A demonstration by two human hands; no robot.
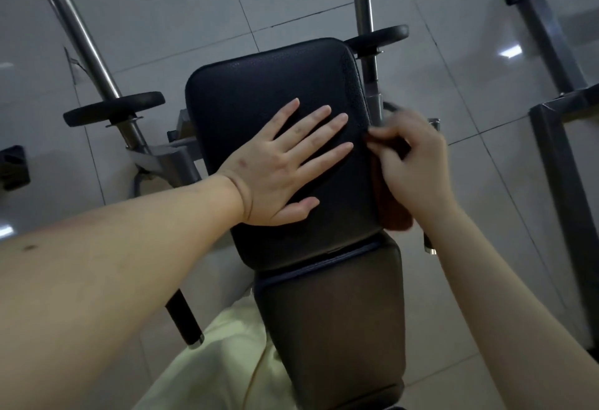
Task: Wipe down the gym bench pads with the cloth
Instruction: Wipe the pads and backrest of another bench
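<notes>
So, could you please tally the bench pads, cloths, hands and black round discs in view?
Bench pads: 2, black pad and brown pad
Cloths: 1, cloth
Hands: 2, left hand and right hand
Black discs: 2, left disc and right disc
Total: 7

Bare forearms (pixel 123 257), pale yellow garment (pixel 223 361) below, creased, perhaps trousers

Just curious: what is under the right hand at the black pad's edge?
A reddish-brown cloth, held by the right hand against the black pad at its side. Its lower end hangs out; the hand covers most of the rest.
</notes>
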